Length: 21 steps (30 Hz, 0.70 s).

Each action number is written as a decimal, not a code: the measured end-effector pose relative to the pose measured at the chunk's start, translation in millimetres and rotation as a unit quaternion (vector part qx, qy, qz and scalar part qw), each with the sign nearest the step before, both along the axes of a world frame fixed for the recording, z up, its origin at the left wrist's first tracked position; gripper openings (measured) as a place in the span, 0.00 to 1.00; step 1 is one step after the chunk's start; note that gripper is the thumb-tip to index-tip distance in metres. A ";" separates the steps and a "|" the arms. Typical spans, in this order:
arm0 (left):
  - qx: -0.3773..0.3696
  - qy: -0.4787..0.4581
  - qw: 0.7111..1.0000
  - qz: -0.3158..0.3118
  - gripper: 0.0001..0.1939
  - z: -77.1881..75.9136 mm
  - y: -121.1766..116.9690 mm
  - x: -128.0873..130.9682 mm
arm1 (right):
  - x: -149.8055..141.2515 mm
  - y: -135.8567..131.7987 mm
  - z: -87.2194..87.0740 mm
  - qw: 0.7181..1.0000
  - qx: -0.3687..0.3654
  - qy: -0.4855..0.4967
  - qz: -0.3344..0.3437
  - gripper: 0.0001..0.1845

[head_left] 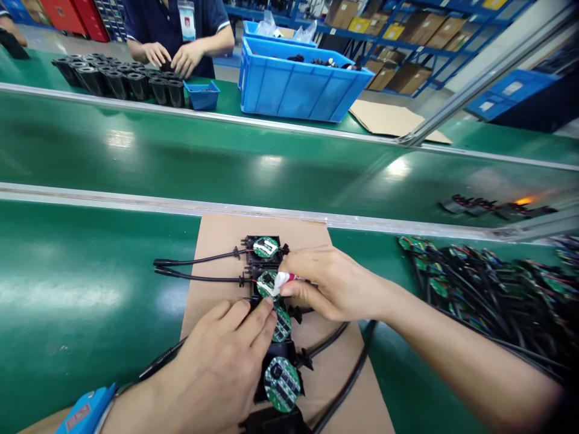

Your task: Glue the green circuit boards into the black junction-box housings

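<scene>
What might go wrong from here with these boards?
1. Smearing: the left hand has its fingertips close to the white nozzle, so they could touch white paste on the second board.
2. Brushing: the right hand, gripping the nozzle, sits near the top board, whose white streaks look exposed.
3. Snagging: loose black cables might catch and tug a board.

1. near green bench (90, 289): cardboard sheet (221, 235) at six o'clock, heaped wired circuit boards (488, 295) at four.
2. far green bench (25, 72): black housings (116, 83) at ten, small blue bin (203, 99) at eleven, blue crate (298, 87) at twelve, flat cardboard (391, 119) at two.
</scene>
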<state>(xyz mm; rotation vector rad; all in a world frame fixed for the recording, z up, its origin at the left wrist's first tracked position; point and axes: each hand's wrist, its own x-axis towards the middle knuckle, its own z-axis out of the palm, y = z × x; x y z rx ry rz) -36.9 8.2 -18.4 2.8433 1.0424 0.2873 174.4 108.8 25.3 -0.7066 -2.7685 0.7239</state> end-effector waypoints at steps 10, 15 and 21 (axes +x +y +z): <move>-0.001 -0.008 1.000 -0.001 0.28 -2.3 0.2 1.1 | 14.1 2.7 -2.2 0.999 0.027 0.008 -0.023 0.14; 0.005 -0.007 1.000 0.002 0.26 -2.9 -0.2 0.8 | 6.8 9.2 -8.7 0.999 0.020 0.031 -0.014 0.14; 0.000 0.011 1.000 -0.003 0.27 -0.2 -0.8 -0.4 | 10.0 11.3 -6.9 0.999 0.040 0.012 -0.029 0.14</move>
